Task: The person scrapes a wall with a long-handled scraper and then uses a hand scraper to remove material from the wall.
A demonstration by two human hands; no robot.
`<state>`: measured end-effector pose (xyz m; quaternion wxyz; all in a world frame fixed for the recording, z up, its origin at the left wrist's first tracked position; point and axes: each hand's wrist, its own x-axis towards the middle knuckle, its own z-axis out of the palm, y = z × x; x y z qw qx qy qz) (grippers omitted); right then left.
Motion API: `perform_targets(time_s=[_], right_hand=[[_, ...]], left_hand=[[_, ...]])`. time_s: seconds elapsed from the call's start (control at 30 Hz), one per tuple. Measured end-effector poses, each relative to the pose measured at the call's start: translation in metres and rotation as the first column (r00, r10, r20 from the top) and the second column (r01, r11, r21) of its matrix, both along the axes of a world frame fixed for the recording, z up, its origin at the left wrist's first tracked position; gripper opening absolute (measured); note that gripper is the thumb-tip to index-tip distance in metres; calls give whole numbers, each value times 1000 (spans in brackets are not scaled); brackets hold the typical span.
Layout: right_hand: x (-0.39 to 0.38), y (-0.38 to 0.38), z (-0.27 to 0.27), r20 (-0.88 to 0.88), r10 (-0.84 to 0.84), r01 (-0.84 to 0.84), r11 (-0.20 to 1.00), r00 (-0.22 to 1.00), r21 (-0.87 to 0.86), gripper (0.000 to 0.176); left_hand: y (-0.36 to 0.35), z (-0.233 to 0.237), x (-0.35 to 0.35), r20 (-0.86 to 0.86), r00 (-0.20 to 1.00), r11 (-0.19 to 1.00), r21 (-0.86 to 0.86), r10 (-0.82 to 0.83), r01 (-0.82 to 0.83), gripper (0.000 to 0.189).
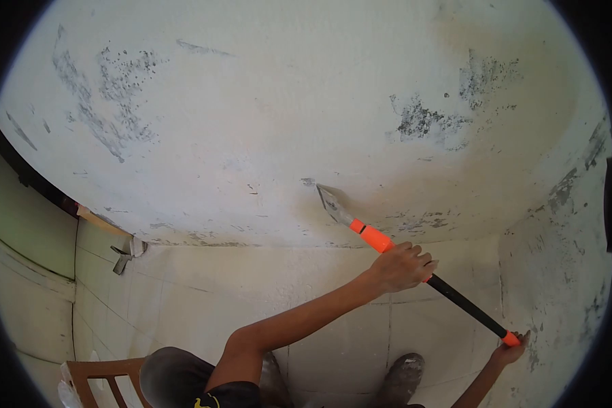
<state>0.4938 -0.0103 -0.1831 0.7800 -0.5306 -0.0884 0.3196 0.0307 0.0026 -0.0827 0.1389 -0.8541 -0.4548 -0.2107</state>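
Note:
A long-handled scraper [372, 238] with an orange and black handle slants across the view. Its flat metal blade [334, 206] meets the pale wall [285, 115], beside a small grey scraped mark. My left hand [404, 266] is wrapped round the orange upper part of the handle. Farther down, my right hand [512, 348] grips the orange end of the pole, close to the side wall; its fingers are partly hidden.
Dark patches of bared surface mark the wall. Dusty tiled floor [251, 272] meets its base. At the left lie a small tool with a grey blade [122, 260] and a brown wooden chair [81, 374]. A side wall [557, 272] rises at right; my dusty shoe [402, 381] is below.

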Motion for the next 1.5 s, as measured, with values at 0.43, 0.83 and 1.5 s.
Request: perform_targets(time_s=[0.43, 0.83, 1.5], right_hand=[[-13, 22, -20, 20, 121, -121, 993, 992, 8, 37], [-2, 6, -38, 33, 125, -125, 992, 992, -27, 36], [-54, -3, -57, -40, 288, -286, 911, 957, -298, 41]], left_hand=[[1, -15, -13, -1, 998, 997, -20, 69, -69, 26], [1, -20, -8, -13, 1000, 988, -152, 7, -9, 22], [-11, -29, -42, -63, 998, 992, -120, 27, -34, 28]])
